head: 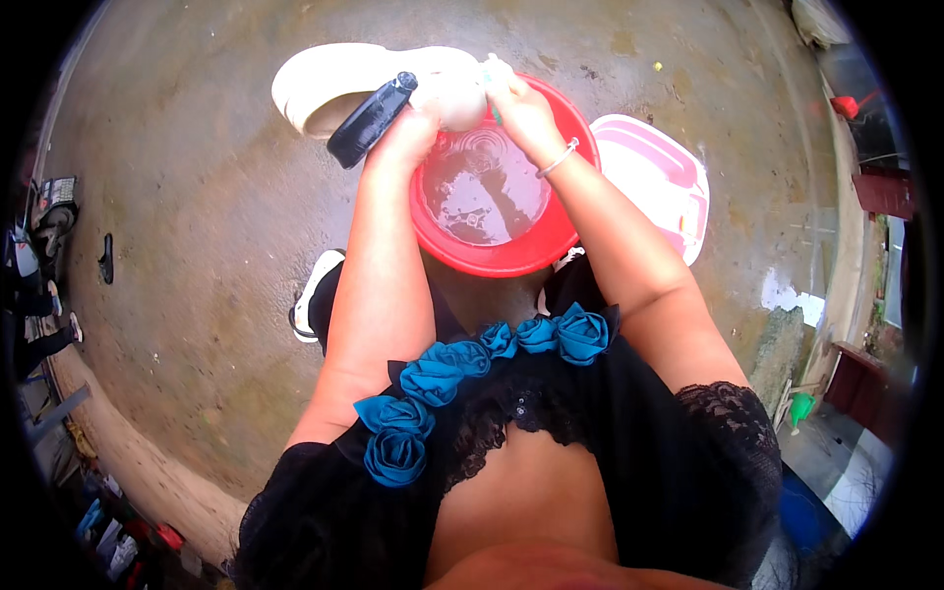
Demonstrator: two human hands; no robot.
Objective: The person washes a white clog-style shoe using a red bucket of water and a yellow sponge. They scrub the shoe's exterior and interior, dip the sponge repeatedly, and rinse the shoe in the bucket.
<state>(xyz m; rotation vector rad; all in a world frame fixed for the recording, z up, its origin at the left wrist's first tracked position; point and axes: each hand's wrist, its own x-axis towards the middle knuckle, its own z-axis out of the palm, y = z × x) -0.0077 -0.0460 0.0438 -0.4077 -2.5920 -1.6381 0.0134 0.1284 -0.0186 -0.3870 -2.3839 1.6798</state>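
My left hand (413,133) grips a white clog (328,74) by its front half. A black heel strap (372,118) hangs off the clog's side, across my wrist. At the clog's toe, my right hand (520,107) holds a small brush (496,112), mostly covered by my fingers, with green bristles showing at the edges. Both hands are above the far rim of a red basin (509,262). Cloudy water (479,192) with ripples and some foam fills its bottom.
A pink and white plastic basin (664,184) stands right of the red one on wet concrete (199,221). Farther left lie a dark strap-like piece (108,258) and a parked scooter (55,203); another person's legs (51,339) show there. A green watering can (802,407) is at right.
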